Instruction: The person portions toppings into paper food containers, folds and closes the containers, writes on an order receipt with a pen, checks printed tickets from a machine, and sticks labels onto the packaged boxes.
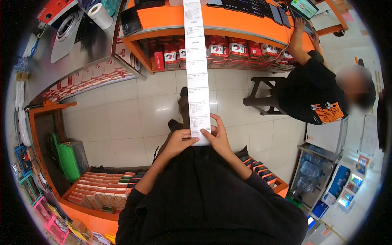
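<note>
A long white strip of printed receipt paper stretches from my lap up over the edge of the orange table. Its lower end is pinched by my left hand on the left edge, with the thumb lying on the print. On the right edge, my right hand grips the same strip between thumb and fingers. Both hands are close together, just above my dark clothing. Black printed blocks of text run along the paper, too small to read.
At the right, a person in a black shirt works at a laptop. A dark stool stands beside them. Red boxes fill the shelf under the table. Boxed goods lie at lower left, near a green container.
</note>
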Tool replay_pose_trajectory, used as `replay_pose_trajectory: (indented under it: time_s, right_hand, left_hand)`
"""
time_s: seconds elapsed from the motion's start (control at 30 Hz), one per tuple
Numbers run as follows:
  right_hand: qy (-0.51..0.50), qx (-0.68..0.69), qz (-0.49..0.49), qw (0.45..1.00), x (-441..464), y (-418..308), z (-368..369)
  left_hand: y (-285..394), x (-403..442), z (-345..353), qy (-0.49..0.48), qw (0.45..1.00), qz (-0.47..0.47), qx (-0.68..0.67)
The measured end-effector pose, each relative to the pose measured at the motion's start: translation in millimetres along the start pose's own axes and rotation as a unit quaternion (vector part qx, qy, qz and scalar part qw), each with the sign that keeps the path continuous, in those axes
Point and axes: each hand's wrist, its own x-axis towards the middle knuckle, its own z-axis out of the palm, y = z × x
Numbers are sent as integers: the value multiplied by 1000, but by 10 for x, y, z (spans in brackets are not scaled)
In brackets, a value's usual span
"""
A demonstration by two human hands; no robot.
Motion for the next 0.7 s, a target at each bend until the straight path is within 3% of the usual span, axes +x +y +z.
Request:
replay_pose_trajectory:
  time_s: [0.7]
  right_hand:
    - [-5, -19, 3, 1000, -583, 282, -112]
  left_hand:
    - [-352, -287, 230, -55, 998, -3, 23]
